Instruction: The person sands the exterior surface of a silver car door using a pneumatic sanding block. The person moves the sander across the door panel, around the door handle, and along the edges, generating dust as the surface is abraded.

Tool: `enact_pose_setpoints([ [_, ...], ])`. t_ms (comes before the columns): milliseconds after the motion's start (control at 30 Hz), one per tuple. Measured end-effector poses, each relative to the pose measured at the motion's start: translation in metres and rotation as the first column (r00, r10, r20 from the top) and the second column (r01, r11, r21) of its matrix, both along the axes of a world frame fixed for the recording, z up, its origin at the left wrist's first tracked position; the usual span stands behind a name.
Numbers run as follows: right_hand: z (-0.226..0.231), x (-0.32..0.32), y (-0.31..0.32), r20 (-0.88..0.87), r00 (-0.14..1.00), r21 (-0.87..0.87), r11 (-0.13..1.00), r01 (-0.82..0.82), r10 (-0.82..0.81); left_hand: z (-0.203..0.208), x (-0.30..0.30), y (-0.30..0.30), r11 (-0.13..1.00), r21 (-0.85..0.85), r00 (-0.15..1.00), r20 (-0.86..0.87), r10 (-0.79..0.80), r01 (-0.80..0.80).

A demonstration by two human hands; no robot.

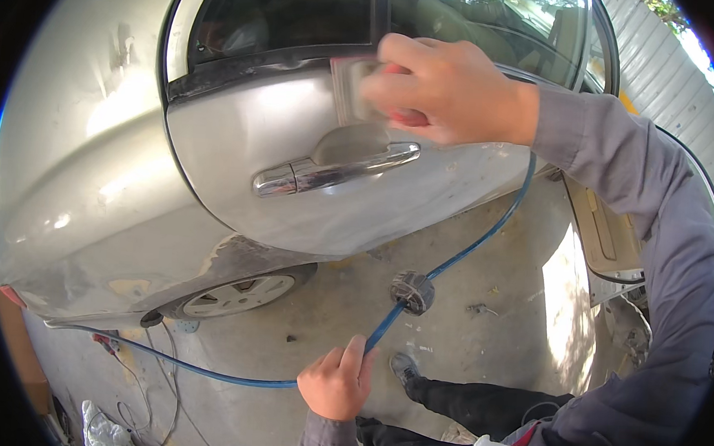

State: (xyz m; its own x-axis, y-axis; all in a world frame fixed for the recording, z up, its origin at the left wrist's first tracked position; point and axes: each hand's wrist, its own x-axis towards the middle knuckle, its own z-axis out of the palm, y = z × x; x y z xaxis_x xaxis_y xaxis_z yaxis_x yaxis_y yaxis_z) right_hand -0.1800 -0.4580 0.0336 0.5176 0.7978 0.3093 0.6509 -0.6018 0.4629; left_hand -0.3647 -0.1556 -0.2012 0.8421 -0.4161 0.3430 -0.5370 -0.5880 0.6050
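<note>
My right hand (455, 90) is closed around a flat, block-like sanding tool (347, 92), grey with red parts and blurred by motion. Its face lies against the silver car door (232, 125), just below the window and above the chrome door handle (352, 170). Low in front of the car, my left hand (336, 383) grips a blue hose (487, 237). From that hand the hose runs up through a dark, dusty round piece (415, 290) and disappears behind my right forearm. Its other stretch trails left toward the car's rear.
Behind the door edge is the rear wheel (242, 295), under an arch with patchy, dull paint. Cords (149, 406) and a crumpled plastic bag (103, 430) lie on the concrete floor at lower left. A beige panel (606, 230) stands at right, near my arm.
</note>
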Motion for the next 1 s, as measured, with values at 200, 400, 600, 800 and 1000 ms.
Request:
enact_pose_setpoints([
  [200,-0.008,-0.027,-0.063,0.001,0.998,-0.036,0.997,0.066,-0.066,0.005,0.003,-0.011,1.0,0.023,1.0,0.015,-0.004,0.004],
  [400,-0.014,-0.044,-0.108,-0.007,0.995,-0.013,0.995,0.101,-0.102,0.004,0.009,-0.021,0.999,0.048,1.0,0.007,0.009,-0.009],
  [600,-0.022,-0.056,-0.154,-0.023,0.987,0.051,0.985,0.162,-0.161,-0.001,0.009,-0.023,0.998,0.067,1.0,-0.009,-0.013,0.014],
  [800,-0.027,-0.057,-0.134,-0.047,0.987,0.086,0.984,0.158,-0.154,-0.002,0.003,-0.019,0.997,0.075,1.0,-0.011,-0.012,0.012],
  [1000,-0.035,-0.042,-0.074,0.076,0.996,0.036,0.999,0.037,-0.039,-0.014,-0.004,-0.011,0.998,0.058,1.0,-0.029,0.003,-0.001],
])
